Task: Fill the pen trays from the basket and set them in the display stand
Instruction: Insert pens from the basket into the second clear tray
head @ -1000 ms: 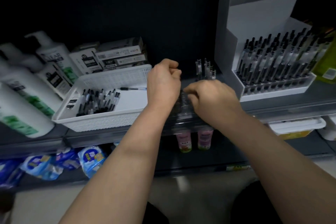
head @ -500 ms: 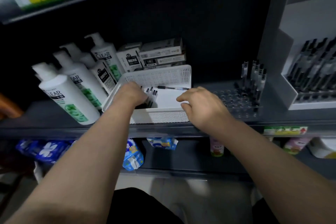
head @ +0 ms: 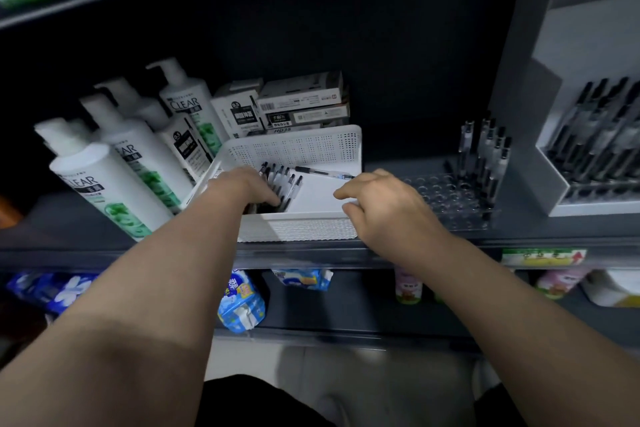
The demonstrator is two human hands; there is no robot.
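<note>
left hand [head: 249, 187] fingers buried among pens [head: 282, 180] at 9 o'clock in the basket [head: 298, 149], grip unclear; right hand [head: 384, 208] fingers apart, empty; a loose handful may scatter

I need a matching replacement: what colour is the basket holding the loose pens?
White, with perforated walls; the basket shows best in the head view.

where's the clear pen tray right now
In the head view, the clear pen tray sits on the shelf right of centre, between the white basket and the grey display stand.
</note>
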